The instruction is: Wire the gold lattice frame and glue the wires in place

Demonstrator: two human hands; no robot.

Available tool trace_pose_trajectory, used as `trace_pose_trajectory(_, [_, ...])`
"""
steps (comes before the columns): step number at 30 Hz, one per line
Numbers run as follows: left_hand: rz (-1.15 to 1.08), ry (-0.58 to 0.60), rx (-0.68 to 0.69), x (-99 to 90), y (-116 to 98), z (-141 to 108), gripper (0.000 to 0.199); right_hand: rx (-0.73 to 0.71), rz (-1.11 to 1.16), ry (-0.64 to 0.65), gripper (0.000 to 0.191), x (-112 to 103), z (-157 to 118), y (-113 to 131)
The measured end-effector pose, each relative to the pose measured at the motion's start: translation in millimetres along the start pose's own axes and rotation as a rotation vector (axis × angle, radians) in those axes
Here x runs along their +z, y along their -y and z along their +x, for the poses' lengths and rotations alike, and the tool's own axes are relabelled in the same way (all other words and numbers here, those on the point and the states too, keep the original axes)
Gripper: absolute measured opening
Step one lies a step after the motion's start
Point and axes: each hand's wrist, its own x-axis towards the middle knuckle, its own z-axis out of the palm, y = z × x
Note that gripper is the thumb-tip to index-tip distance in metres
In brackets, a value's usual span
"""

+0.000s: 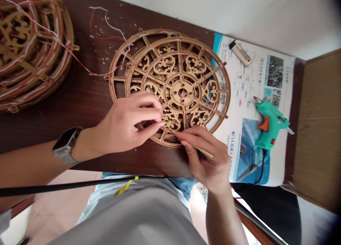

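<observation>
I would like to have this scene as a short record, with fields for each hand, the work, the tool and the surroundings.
Left hand: fingers bent over the round frames; a pinch on anything is unclear
Right hand: holds a thin stick, tip at the frames' near edge
Work: golden openwork frames, overlapping, with red and white wires
Tool: green glue gun, lying on a printed sheet
Surroundings: dark table; another frame stack at left
</observation>
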Motion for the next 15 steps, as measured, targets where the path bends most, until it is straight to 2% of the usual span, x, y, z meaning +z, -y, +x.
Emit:
trace_pose_trajectory(5, [-0.004, -0.003, 0.001, 0.5, 1.0, 0.3, 0.012, 0.072, 0.069, -0.130, 0.025, -5.1, -3.2, -4.3])
trace_pose_trajectory(9, [0.000, 0.002, -0.007, 0.1, -0.6, 1.0, 0.012, 0.045, 0.009, -0.072, 0.027, -3.5, -2.2, -2.1])
trace_pose_trajectory(15, [0.011, 0.001, -0.010, -0.2, -2.4, 1.6, 0.014, 0.002, -0.055, -0.055, 0.028, -0.7, -0.1, -0.6])
